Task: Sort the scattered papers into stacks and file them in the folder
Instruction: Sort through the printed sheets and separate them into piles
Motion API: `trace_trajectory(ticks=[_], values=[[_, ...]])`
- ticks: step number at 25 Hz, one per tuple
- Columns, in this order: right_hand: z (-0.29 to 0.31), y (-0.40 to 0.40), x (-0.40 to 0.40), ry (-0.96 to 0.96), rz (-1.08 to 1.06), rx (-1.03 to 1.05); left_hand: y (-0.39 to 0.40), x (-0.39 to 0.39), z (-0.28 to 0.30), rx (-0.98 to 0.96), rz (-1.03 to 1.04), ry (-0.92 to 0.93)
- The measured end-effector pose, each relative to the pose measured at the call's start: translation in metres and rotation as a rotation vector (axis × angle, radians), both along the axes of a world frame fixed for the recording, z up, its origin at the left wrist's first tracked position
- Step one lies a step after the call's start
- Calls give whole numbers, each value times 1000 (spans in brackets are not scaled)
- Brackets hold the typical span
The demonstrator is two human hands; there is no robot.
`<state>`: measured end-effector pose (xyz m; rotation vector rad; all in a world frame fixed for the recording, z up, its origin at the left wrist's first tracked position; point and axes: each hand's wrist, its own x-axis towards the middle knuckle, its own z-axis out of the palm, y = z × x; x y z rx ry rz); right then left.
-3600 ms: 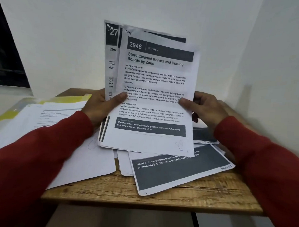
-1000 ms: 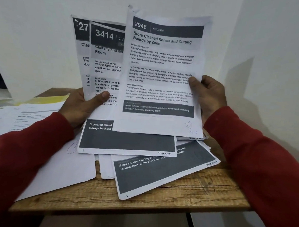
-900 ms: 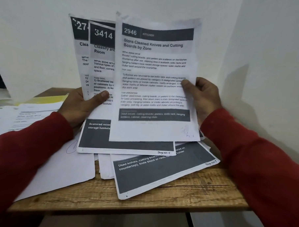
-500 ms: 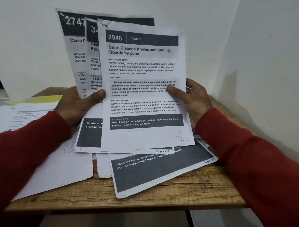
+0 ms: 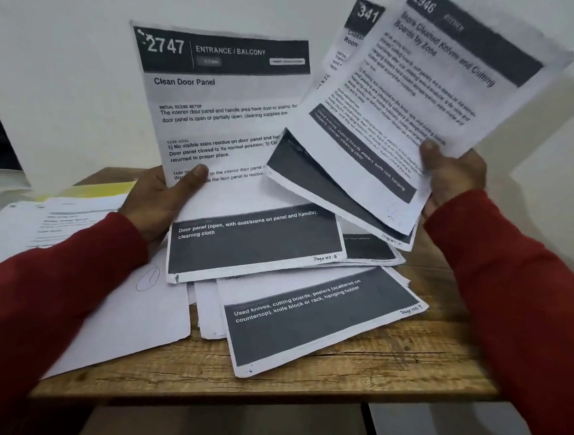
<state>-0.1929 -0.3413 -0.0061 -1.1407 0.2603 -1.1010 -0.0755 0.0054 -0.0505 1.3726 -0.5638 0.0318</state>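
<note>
My left hand (image 5: 161, 202) holds the sheet headed 2747 "Clean Door Panel" (image 5: 229, 142) upright, thumb on its front, lower edge resting on the papers below. My right hand (image 5: 452, 173) pinches two sheets by their right edge, tilted to the right: the 2946 "Store Cleaned Knives" page (image 5: 415, 101) in front and the 341… page (image 5: 363, 23) behind it. Several loose printed pages (image 5: 314, 320) lie scattered on the wooden table (image 5: 404, 360). A yellow folder (image 5: 99, 189) lies at the left under white sheets.
A blank white sheet (image 5: 123, 318) with a pen oval overhangs the table's front-left. More printed pages (image 5: 55, 220) cover the folder at left. White walls close in behind and on the right. The table's front edge (image 5: 271, 397) runs near my arms.
My right hand has pulled the 2946 and 341… sheets away to the upper right and tilted them. That uncovers the whole 2747 page, which stays in my left hand.
</note>
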Motion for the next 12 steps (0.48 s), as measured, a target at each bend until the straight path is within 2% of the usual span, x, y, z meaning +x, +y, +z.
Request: trace_trajectory(ticks=[12], values=[[1,6,3,-152,30,9,4,2,0,18,-55,-21]])
